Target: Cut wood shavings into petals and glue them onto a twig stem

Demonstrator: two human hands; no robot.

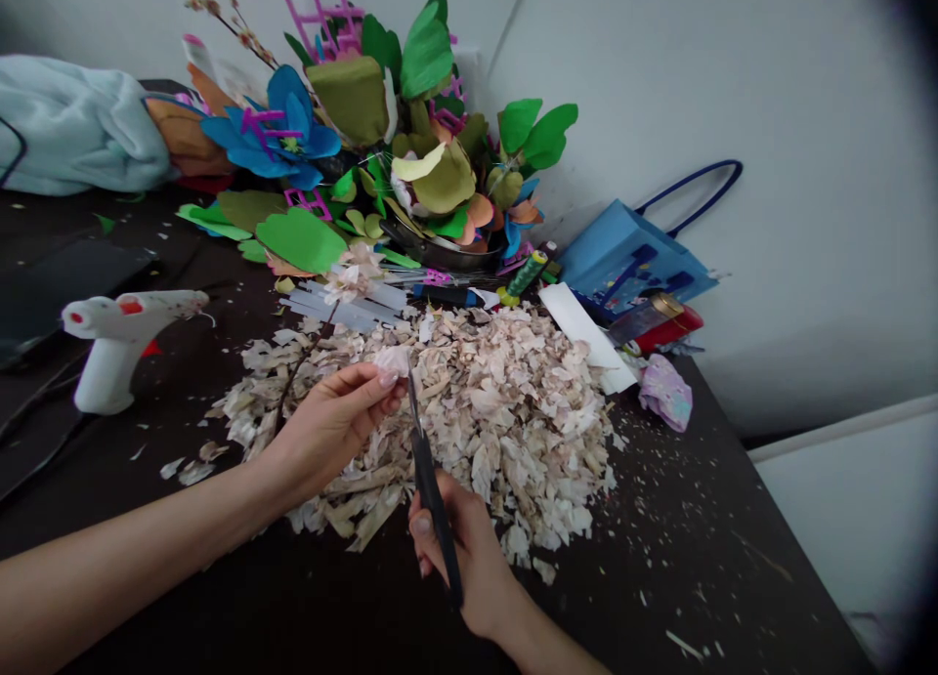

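Surface: dark table (733,519) pushed against a pale wall, littered with tiny offcuts.
Far left: white glue gun (117,338) standing on its own, well apart from my hands.
Back: heap of coloured paper flowers (366,157) and leaves, with a blue bag (630,255) to its right.
Middle: big pile of pale petal scraps (505,401) spread in front of me, under and beyond both hands.
Left hand (326,431): thumb and fingertips pinched shut on a small pale petal piece (394,360), held up just above the pile.
Petal position: it sits at the very tips of my left fingers, just left of the blade tip and almost touching it.
Right hand (469,558): closed around the dark scissors (432,489) handles, blades pointing up and away from me; I cannot tell how far apart the blades stand.
Risk one: my left fingertips lie so near the blade that a careless snip could nick them.
Risk two: the petal is tiny and lightly pinched, so a pull from the blades could drop it into the look-alike scraps.
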